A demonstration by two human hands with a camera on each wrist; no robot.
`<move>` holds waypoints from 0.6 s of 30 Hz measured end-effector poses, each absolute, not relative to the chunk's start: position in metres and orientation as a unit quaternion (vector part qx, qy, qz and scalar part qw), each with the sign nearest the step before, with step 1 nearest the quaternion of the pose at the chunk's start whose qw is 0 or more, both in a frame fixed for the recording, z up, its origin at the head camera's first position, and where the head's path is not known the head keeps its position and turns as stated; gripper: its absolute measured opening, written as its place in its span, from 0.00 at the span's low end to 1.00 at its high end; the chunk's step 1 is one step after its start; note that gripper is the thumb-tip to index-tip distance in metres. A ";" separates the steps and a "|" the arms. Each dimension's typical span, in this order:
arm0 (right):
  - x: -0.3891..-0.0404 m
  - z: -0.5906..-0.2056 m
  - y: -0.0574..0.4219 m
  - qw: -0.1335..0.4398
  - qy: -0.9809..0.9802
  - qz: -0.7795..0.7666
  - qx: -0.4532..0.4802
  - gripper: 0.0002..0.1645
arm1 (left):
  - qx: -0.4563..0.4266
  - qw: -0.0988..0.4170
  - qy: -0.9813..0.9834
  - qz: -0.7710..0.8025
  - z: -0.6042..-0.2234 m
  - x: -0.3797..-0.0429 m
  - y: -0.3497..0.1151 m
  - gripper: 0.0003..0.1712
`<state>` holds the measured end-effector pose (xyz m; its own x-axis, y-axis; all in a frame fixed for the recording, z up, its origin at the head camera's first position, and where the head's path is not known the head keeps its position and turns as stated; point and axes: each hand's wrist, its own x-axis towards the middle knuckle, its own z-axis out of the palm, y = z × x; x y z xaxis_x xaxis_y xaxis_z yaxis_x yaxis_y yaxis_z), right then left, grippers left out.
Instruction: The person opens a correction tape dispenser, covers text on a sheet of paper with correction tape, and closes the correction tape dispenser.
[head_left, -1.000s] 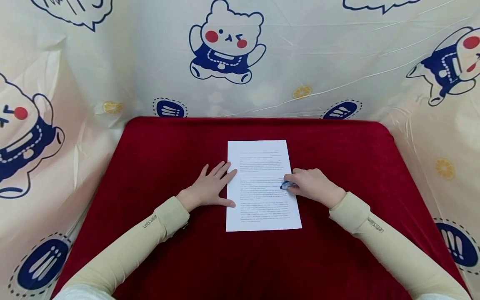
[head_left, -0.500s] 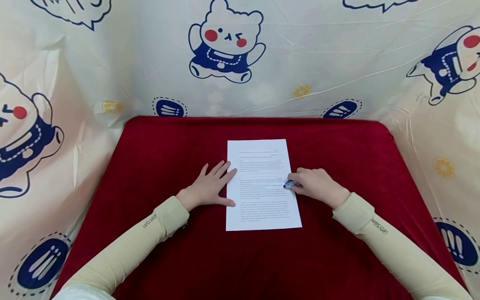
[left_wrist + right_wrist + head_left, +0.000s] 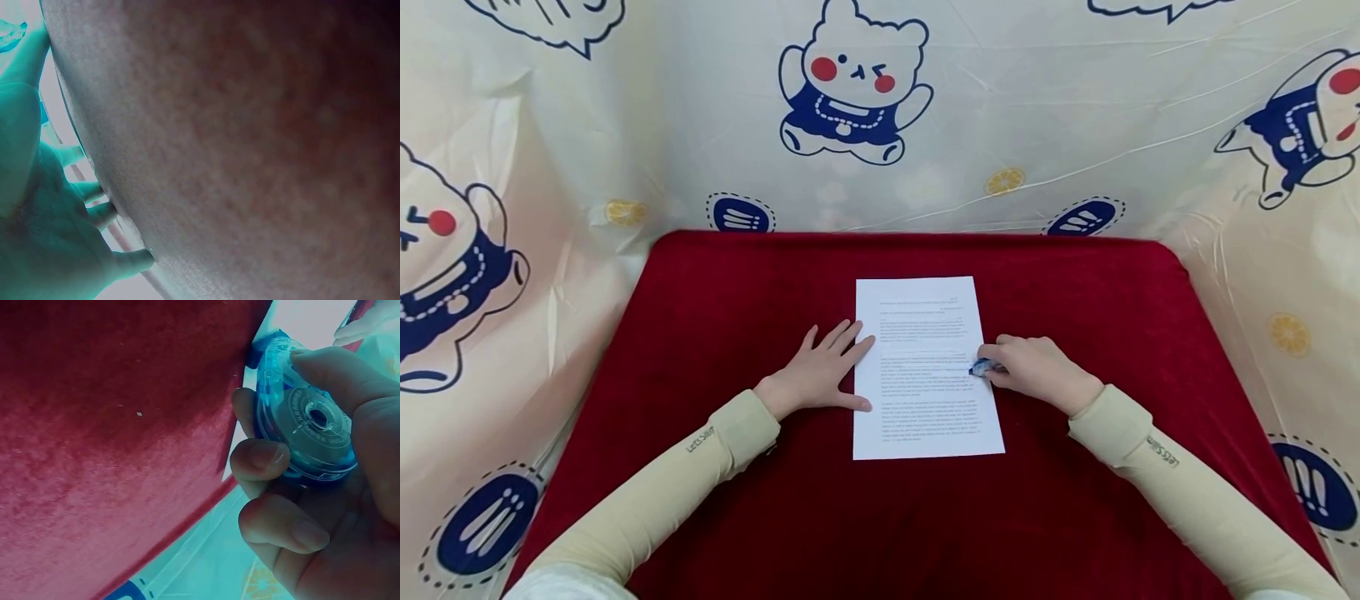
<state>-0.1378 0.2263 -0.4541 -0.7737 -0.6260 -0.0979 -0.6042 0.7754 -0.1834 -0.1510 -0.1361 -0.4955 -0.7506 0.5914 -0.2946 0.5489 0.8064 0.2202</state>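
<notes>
My left hand (image 3: 816, 375) lies spread on the left edge of the white printed paper sheet (image 3: 921, 392), likely steadying it on the red cloth-covered desk (image 3: 737, 308); my right hand (image 3: 1041, 372) grips the rounded clear-blue plastic tape dispenser (image 3: 306, 419) at the right edge, nose facing the print.
</notes>
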 end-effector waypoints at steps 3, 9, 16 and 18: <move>-0.138 -0.457 0.229 0.083 0.940 -0.076 -0.323 0.10 | 0.305 0.178 0.934 0.061 -0.494 -0.151 -0.135 0.66; -0.141 -0.452 0.230 0.099 0.938 -0.096 -0.318 0.12 | 0.305 0.178 0.934 0.060 -0.494 -0.151 -0.135 0.66; -0.144 -0.441 0.224 0.084 0.939 -0.098 -0.318 0.10 | 0.302 0.185 0.933 0.063 -0.495 -0.152 -0.136 0.67; -0.143 -0.440 0.220 0.089 0.938 -0.098 -0.320 0.10 | 0.300 0.191 0.933 0.062 -0.495 -0.152 -0.135 0.67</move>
